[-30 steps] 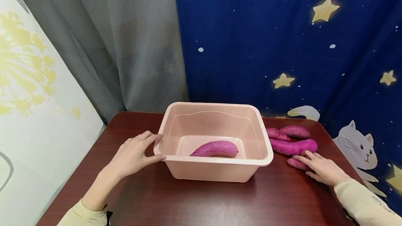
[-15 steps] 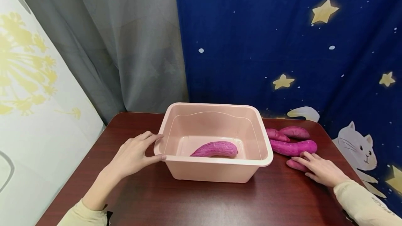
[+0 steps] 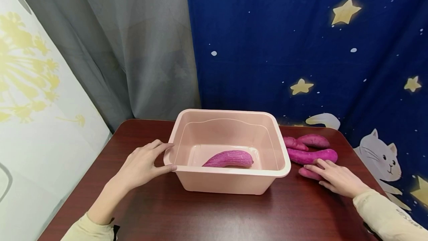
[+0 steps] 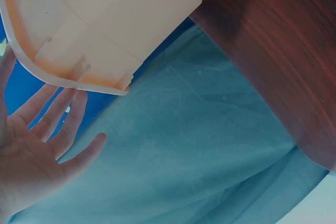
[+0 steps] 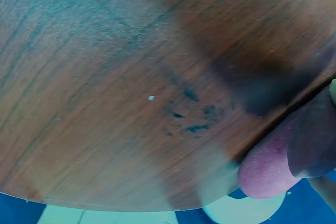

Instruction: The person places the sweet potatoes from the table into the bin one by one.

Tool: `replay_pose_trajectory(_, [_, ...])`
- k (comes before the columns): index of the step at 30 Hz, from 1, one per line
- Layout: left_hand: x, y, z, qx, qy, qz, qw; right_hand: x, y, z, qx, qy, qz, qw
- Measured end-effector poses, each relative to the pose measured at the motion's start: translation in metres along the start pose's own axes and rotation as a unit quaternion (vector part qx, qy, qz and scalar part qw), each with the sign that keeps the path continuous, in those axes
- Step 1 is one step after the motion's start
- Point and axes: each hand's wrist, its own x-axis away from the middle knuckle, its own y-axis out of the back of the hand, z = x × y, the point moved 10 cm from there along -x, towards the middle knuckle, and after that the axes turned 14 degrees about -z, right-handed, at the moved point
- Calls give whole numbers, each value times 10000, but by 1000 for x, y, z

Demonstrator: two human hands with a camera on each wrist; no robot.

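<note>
A pink plastic basin (image 3: 227,181) stands mid-table, with a curved purple sweet potato (image 3: 230,158) lying on its floor. My left hand (image 3: 142,164) is at the basin's left end; in the left wrist view its fairly straight fingertips touch the outside of the rim (image 4: 63,81), the thumb apart. To the right of the basin, my right hand (image 3: 341,177) holds a small sweet potato (image 3: 309,174) low at the tabletop, fingers over it and thumb on the near side. The hand hides its right end. In the right wrist view one rounded pink end (image 5: 265,174) shows.
Behind the right hand lie a long sweet potato (image 3: 312,156) and two shorter ones, one reddish (image 3: 295,144) and one darker (image 3: 314,140), close to the basin's right wall. A dark red wooden table (image 3: 227,215) carries everything. Grey and blue starry curtains (image 3: 247,47) hang behind.
My right hand has shifted slightly left and a little away from me, and the small sweet potato has moved left with it. The left hand and basin have stayed put.
</note>
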Motion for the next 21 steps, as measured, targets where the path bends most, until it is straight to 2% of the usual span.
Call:
replay_pose_trajectory(10, [0,0,0,11,11,16,10000,-8,21,8,-66,319,-480,9983])
replay_pose_trajectory(21, [0,-1,1,-16,42,25,10000,-20,45,11,-28,401,-519,9978])
